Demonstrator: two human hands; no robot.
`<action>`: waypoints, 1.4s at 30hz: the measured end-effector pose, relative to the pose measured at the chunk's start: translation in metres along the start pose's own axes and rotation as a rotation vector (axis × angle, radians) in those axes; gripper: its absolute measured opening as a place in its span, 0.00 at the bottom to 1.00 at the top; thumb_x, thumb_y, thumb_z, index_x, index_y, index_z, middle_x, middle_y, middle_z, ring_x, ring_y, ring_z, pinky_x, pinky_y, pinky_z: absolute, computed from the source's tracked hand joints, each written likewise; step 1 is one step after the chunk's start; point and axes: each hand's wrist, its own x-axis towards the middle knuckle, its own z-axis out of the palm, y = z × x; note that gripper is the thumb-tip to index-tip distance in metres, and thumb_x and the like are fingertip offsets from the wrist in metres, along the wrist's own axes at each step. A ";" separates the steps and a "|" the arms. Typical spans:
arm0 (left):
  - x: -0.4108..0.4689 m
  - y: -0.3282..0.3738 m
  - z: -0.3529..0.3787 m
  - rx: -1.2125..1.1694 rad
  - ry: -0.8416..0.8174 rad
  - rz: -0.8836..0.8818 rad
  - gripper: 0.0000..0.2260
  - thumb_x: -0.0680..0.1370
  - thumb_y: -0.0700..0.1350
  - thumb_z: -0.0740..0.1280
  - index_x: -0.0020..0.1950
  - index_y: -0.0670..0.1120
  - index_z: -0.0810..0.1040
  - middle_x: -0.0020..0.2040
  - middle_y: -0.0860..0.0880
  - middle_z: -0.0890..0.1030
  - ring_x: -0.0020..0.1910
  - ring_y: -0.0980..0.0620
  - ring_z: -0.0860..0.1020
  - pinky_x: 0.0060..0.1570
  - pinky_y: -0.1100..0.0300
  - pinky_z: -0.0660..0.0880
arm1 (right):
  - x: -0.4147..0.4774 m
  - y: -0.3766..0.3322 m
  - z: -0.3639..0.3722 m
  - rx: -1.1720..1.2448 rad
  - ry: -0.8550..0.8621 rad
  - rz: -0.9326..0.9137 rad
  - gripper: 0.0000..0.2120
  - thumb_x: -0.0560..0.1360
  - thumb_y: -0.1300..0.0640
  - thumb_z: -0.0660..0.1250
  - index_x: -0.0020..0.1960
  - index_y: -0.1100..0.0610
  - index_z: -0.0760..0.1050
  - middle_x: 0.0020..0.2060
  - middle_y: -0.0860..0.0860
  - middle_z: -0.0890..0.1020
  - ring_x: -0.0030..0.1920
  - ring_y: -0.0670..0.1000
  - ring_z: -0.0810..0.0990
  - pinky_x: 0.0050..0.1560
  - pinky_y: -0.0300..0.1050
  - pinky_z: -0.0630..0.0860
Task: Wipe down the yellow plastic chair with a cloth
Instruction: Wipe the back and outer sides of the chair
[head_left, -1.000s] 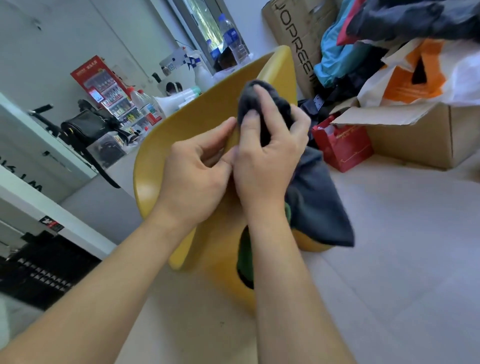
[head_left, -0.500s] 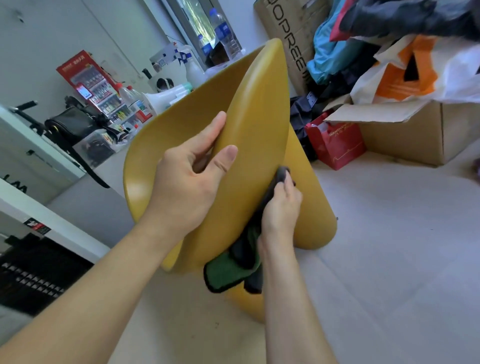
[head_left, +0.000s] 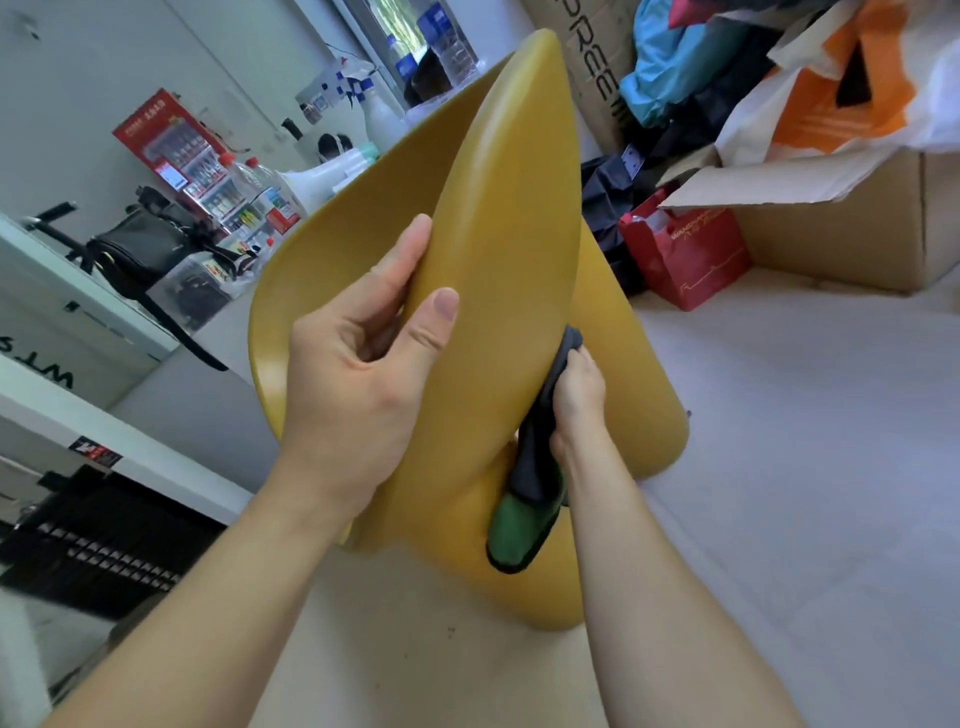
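Left hand (head_left: 358, 374): clamped on the rim of the yellow moulded plastic chair (head_left: 498, 249), thumb flat on the near face, fingers curled behind the edge.
Right hand (head_left: 579, 400): closed round the bunched dark grey and green cloth (head_left: 524, 519), pushing it against the shell low down, beside the fold where shell meets base.
Cloth feel: soft and limp; loose green end hangs free below the wrist, touching the chair.
Chair position: centre of view between both forearms, tipped up on the pale floor (head_left: 779, 493).
Chair handling: probably stiff and light, judging by the one-handed hold; smooth glossy skin, likely to slide under a loose grip.
Where to hold: best at the thin rim, thumb opposing fingers, as here; broad curved faces offer no purchase.
Right, farther: red paper bag (head_left: 685, 254) just beside an open brown cardboard box (head_left: 852, 234).
Left, farther: black handbag (head_left: 150, 244) on a white surface (head_left: 52, 291).
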 end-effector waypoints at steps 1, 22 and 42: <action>0.000 0.001 0.000 -0.004 0.012 -0.004 0.21 0.77 0.40 0.67 0.69 0.43 0.71 0.63 0.57 0.77 0.63 0.61 0.75 0.62 0.63 0.73 | -0.005 -0.001 -0.002 -0.038 0.006 0.011 0.16 0.81 0.54 0.53 0.59 0.52 0.77 0.51 0.55 0.81 0.50 0.57 0.80 0.50 0.50 0.79; 0.003 0.005 0.004 -0.077 0.055 -0.038 0.20 0.76 0.37 0.67 0.68 0.44 0.72 0.62 0.53 0.79 0.62 0.57 0.77 0.62 0.60 0.73 | -0.040 0.030 0.007 -0.177 0.060 0.043 0.24 0.83 0.44 0.45 0.78 0.41 0.46 0.76 0.45 0.59 0.75 0.53 0.57 0.73 0.50 0.54; -0.011 -0.033 0.038 0.204 -0.111 0.187 0.21 0.84 0.45 0.53 0.77 0.47 0.55 0.44 0.59 0.79 0.31 0.52 0.66 0.34 0.70 0.66 | -0.125 0.008 0.025 0.110 0.253 -0.086 0.23 0.83 0.56 0.51 0.76 0.43 0.57 0.71 0.44 0.68 0.68 0.47 0.68 0.63 0.41 0.65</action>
